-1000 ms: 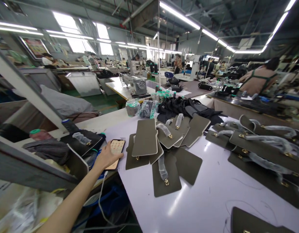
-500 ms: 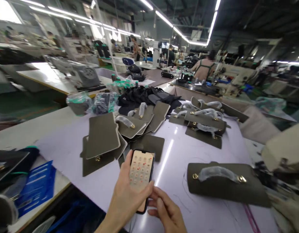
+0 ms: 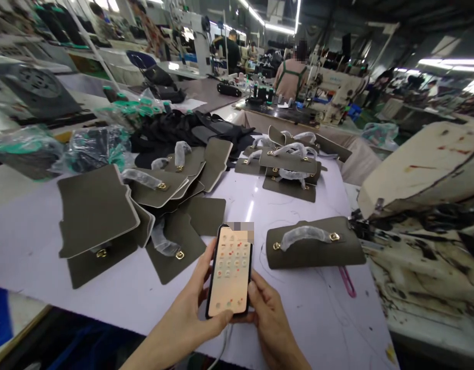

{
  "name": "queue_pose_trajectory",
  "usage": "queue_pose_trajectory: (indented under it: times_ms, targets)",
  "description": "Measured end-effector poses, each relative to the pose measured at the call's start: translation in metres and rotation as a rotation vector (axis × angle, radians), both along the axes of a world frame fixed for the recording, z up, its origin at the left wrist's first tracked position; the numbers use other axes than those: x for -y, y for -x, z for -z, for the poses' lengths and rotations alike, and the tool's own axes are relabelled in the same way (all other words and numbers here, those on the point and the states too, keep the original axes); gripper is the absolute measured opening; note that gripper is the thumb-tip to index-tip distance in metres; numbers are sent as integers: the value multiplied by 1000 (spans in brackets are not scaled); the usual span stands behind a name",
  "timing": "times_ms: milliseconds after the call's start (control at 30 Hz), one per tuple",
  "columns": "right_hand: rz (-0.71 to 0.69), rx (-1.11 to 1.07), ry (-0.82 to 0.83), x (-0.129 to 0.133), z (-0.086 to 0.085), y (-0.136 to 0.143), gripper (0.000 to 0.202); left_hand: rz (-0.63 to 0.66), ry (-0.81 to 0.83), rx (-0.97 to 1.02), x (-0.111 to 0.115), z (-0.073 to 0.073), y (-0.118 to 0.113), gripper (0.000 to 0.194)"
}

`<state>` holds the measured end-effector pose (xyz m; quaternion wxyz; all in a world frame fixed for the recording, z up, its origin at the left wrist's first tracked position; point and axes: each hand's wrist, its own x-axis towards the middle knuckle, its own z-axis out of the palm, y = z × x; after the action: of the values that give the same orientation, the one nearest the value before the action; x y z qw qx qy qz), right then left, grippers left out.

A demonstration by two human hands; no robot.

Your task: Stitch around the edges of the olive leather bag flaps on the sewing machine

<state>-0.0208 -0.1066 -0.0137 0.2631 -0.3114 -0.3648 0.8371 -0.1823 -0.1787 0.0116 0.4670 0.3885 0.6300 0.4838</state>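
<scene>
A smartphone (image 3: 231, 280) with a lit screen of app icons is held upright in front of me, over the pale table. My left hand (image 3: 194, 303) wraps its left side, the thumb lying across the bottom of the screen. On the lower right edge, my right hand (image 3: 269, 313) grips it with bent fingers. A cable (image 3: 223, 341) hangs below the phone. Close on the right lies a dark olive bag flap (image 3: 314, 257) with a plastic-wrapped handle and gold rings. Left of the phone, another olive flap (image 3: 163, 267) with a wrapped handle lies flat.
Stacked olive panels (image 3: 94, 210) cover the table's left; more handled flaps (image 3: 288, 159) pile at back right. Black pieces (image 3: 194, 126) and plastic-bagged bundles (image 3: 98, 149) lie behind. A sewing machine (image 3: 421, 169) borders the right, near a pink tool (image 3: 347, 282). A person (image 3: 290, 77) sits beyond.
My right hand has moved from beside the phone's bottom onto its right edge. The view has turned right and come closer to the table; the left hand keeps its hold.
</scene>
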Motion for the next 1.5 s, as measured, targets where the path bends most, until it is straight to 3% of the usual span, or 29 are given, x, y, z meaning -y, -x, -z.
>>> queue_pose_trajectory:
  times_ms: [133, 367, 500, 767, 1033, 1300, 1500]
  targets:
    - [24, 45, -25, -4, -2, -5, 57, 40, -2, -12, 5, 2, -2, 110]
    - [51, 47, -35, -5, 0, -8, 58, -42, -17, -1, -2, 15, -6, 98]
    - [42, 58, -33, -4, -1, -6, 60, -145, -17, 69, -9, 20, -6, 78]
    - [42, 73, -48, -4, -4, -5, 58, -324, -3, 53, -13, 25, -2, 56]
    - [48, 96, -67, -2, 0, -6, 60, -367, -51, 173, -25, 26, -14, 68]
    - [64, 108, -110, 5, 16, -5, 54, -421, -81, -55, -41, 30, -27, 65]
    - [67, 104, -110, 5, 18, -6, 53, -448, -74, -77, -44, 31, -29, 63]
